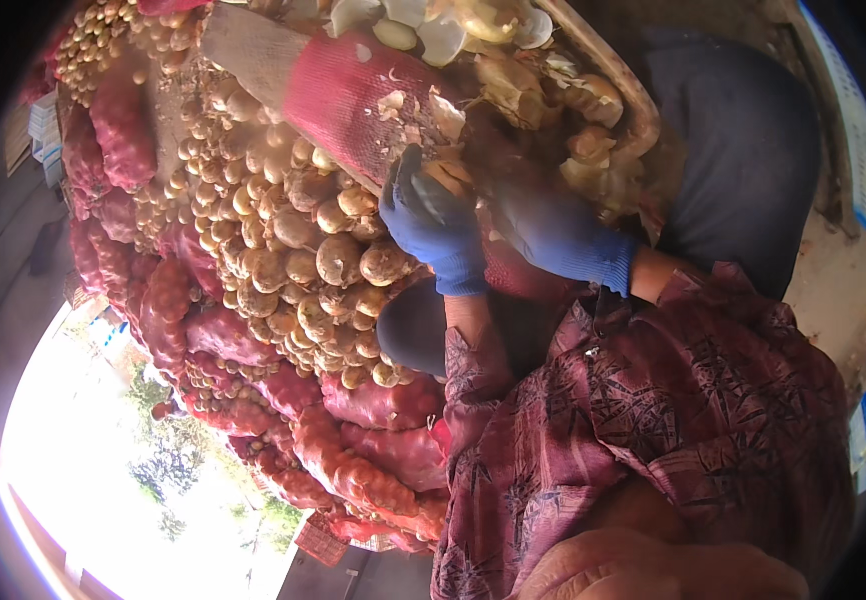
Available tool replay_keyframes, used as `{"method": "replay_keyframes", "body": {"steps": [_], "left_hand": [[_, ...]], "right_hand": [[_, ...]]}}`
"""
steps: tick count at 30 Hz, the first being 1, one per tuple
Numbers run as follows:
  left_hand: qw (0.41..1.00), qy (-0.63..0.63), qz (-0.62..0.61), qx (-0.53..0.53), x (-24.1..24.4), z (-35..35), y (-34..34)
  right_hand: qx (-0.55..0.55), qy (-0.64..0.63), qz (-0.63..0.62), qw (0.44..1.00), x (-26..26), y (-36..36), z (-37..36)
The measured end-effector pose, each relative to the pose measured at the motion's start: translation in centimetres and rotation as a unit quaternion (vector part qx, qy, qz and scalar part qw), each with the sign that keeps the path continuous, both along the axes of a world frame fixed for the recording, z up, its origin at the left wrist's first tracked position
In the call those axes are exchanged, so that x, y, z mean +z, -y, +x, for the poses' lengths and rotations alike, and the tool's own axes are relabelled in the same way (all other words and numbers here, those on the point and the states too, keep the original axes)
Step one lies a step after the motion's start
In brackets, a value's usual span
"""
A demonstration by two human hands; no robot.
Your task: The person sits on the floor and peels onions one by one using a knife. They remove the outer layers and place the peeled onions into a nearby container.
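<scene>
My left hand (436,221), in a blue knit glove with a dark palm, is curled at the edge of a board (253,56) wrapped in red mesh (361,94). Brown onion skin (448,174) shows just beyond its fingers; whether they grip anything is hidden. Close on the right is my right hand (560,229), gloved in blue too and blurred by motion, its fingers hard to make out. Loose scraps of skin (391,105) lie on the mesh. Unpeeled onions (339,259) are heaped to the left of my left hand.
Pale onion pieces (440,37) and dry skins (519,90) lie by a curved, worn rim (639,112) at top right. Filled red mesh sacks (358,465) border the heap. My knees (733,157) flank the work area. A bright opening (95,442) is at lower left.
</scene>
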State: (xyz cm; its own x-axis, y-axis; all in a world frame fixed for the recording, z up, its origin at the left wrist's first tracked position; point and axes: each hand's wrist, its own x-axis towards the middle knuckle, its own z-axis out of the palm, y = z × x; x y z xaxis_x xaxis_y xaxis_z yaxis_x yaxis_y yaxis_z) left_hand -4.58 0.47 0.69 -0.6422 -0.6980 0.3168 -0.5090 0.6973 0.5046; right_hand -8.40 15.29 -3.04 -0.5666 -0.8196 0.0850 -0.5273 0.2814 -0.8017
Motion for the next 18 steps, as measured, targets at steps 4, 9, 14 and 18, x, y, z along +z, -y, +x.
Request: {"method": "replay_keyframes", "body": {"steps": [4, 9, 14, 18], "left_hand": [[0.994, -0.052, 0.087, 0.039, -0.8, 0.9, 0.3], [0.993, -0.058, 0.060, 0.081, -0.2, 1.4, -1.5], [0.992, -0.080, 0.059, 0.078, -1.1, 1.3, -1.7], [0.994, -0.076, 0.032, 0.073, -1.8, 1.4, -2.3]], "right_hand": [[-0.023, 0.299, -0.077, 0.951, -0.3, 0.8, -0.1], [-0.127, 0.795, -0.108, 0.583, 1.9, 1.7, -1.3], [-0.106, 0.720, -0.049, 0.684, 2.0, 1.6, -2.2], [-0.093, 0.603, -0.063, 0.790, 4.3, -0.2, -2.3]]}}
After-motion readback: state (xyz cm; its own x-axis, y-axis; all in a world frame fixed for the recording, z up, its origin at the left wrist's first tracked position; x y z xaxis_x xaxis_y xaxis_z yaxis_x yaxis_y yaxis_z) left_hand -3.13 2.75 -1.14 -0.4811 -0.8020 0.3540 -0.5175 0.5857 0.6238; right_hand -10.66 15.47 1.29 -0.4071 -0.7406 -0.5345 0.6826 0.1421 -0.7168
